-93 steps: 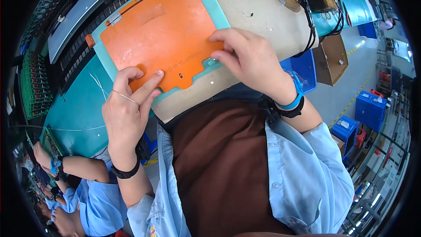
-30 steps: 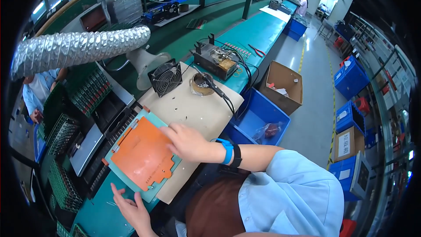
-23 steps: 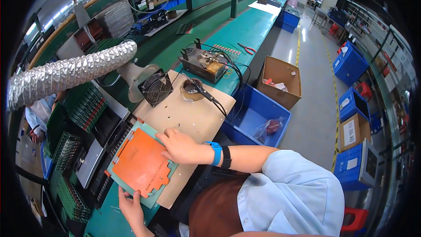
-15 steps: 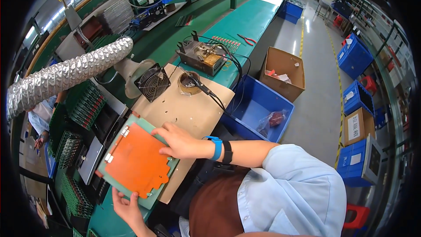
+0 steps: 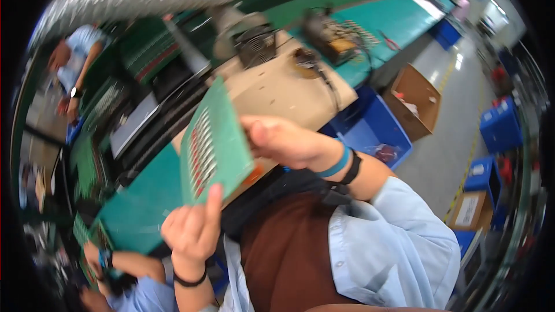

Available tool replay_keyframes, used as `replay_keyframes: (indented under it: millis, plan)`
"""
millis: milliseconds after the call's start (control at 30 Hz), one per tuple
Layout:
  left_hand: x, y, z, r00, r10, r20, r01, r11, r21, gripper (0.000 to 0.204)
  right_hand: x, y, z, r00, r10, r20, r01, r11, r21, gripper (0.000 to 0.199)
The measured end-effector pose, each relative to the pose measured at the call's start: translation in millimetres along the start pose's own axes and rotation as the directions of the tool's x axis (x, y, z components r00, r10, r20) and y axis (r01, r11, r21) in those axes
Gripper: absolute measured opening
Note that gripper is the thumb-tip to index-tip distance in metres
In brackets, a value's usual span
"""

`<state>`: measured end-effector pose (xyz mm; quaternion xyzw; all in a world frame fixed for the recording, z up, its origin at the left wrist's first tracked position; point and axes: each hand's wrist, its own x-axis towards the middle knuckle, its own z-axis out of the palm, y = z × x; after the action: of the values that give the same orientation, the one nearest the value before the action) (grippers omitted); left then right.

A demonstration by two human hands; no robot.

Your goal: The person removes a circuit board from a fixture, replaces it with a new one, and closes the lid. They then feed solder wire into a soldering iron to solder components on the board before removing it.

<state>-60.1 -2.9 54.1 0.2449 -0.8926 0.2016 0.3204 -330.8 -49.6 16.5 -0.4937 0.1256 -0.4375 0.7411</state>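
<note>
A green fixture plate [image 5: 222, 138] is tipped up on edge above the bench, its face with rows of red and silvery parts turned toward the left. A sliver of its orange cover [image 5: 254, 174] shows on the far side, at the lower right. My right hand [image 5: 289, 141] grips the plate's right edge, with some fingers hidden behind it. At the lower edge is my left hand [image 5: 191, 225], closed, its fingers curled and one digit raised against the plate. Motion blur softens the plate and both hands, so the left hand's exact hold is unclear.
Brown board [image 5: 277, 95] covers part of the green bench [image 5: 139, 208], bearing a black fan [image 5: 255, 46] and a soldering tool [image 5: 312, 63]. A silvery duct [image 5: 139, 3] hangs above. A blue bin [image 5: 370, 130] and cardboard box [image 5: 413, 101] stand right. Co-workers' arms [image 5: 136, 266] appear at left.
The fixture plate has been lifted and tilted, turning its orange cover away and showing the rows of parts. Both hands moved with it. The whole view has shifted, bringing another co-worker in at lower left.
</note>
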Motion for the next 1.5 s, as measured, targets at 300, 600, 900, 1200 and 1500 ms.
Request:
replay_keyframes:
  millis: [300, 600, 900, 1200, 1500]
  plan:
    - [-18, 7, 10, 0.941, -0.107, 0.322, 0.185, 0.957, -0.224, 0.039, -2, 23, -12, 0.96, 0.202, -0.193, -0.154, 0.959, 0.236, 0.065]
    - [-72, -42, 46, 0.447, -0.861, 0.241, 0.89, 0.403, -0.212, 0.046, 5, 28, -50, 0.941, 0.18, -0.286, -0.121, 0.97, 0.212, 0.079]
    - [-71, -53, 71, 0.238, -0.788, 0.567, 0.964, 0.12, -0.237, 0.044, 32, 51, -77, 0.86, 0.183, -0.476, -0.335, 0.907, -0.257, 0.078]
    - [-70, -54, 82, 0.262, -0.793, 0.55, 0.963, 0.178, -0.202, 0.049, 43, 37, -80, 0.893, -0.031, -0.449, -0.422, 0.288, -0.86, 0.066]
    - [-32, -42, 27, 0.417, -0.82, 0.392, 0.9, 0.432, -0.054, 0.064, 39, 19, -61, 0.876, -0.35, -0.332, -0.212, 0.34, -0.916, 0.052]
